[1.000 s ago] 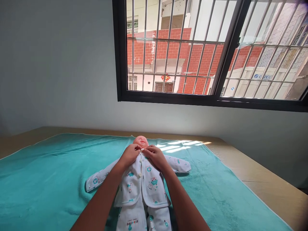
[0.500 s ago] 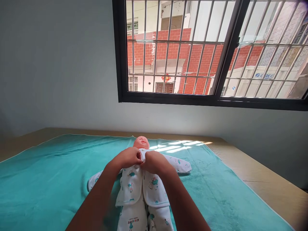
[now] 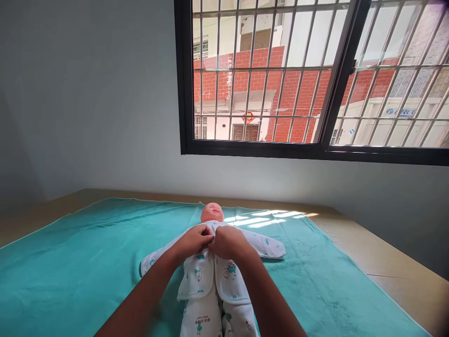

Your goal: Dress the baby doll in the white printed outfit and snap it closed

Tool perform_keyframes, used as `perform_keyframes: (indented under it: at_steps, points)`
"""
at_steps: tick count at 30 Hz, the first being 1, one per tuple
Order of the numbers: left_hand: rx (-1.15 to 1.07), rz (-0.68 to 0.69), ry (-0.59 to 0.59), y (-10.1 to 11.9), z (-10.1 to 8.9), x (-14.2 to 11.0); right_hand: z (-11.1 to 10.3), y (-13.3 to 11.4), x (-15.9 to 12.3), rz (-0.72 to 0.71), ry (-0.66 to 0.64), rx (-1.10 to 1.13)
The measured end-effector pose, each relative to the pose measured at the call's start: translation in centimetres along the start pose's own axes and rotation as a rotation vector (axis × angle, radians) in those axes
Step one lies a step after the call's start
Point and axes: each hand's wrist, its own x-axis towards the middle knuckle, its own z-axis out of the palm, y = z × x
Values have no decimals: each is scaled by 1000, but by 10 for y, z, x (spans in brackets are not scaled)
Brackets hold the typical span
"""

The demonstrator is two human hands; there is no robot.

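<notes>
Blue letters "GREE" stand on a white unit (image 3: pixel 400 113) outside, behind the window (image 3: pixel 315 75) bars at right. The blue print on the doll's trousers (image 3: pixel 201 321), below the window, is too small to read.

Teal blanket (image 3: pixel 70 262), white printed baby suit (image 3: pixel 224 276)

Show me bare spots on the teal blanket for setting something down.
Teal blanket lies bare left of the baby doll in printed white clothes, and right toward the wooden edge. Crowded at the chest, where left hand and right hand meet.
</notes>
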Motion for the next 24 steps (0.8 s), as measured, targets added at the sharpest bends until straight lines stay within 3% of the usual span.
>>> perform_keyframes:
  at_steps: [4,6,10,15,19,24]
  points:
    - [-93,123,251,-19,17,-3,10,0,-2,-1,75,-12]
    - [-101,187,320,-24,23,-5,15,4,-3,-22,116,12]
    - [-132,180,311,-22,23,-8,25,21,1,-57,154,259]
    - [-333,187,308,-14,21,-12,30,36,8,-5,136,561]
    - [-494,153,307,-10,24,-12,26,29,2,-11,152,447]
    - [-516,125,269,-9,25,-12,18,12,-8,-6,191,222]
